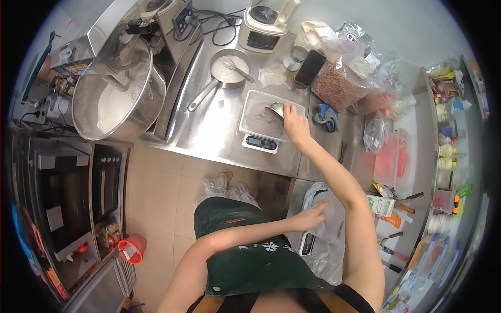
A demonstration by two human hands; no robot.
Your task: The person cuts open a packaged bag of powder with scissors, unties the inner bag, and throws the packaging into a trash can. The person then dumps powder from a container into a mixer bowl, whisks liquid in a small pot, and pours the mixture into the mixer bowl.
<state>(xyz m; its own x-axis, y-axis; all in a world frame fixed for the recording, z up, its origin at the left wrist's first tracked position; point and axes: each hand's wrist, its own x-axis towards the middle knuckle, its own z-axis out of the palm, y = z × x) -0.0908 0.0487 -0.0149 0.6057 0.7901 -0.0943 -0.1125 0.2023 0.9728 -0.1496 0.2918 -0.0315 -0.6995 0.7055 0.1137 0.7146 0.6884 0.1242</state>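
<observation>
My right hand [296,125] is closed on a small metal scoop [276,108], tilted inside a white plastic tub [243,125]. Pale greyish-purple powder [259,119] covers the bottom of the tub, which stands on a digital kitchen scale [261,143]. Lower down, my left hand [310,216] lies with its fingers stretched out at the side of a clear plastic bag [334,219]. That bag lines or covers a container, and its contents are hard to make out. Beside it sits a second scale [308,243].
A saucepan [214,73] with white contents and a whisk [237,70] stands behind the tub. To the left is a large mixer bowl [156,99] of white flour-like stuff. A phone [310,69], a blender [263,31] and a bag of brown bits [339,86] stand at the back.
</observation>
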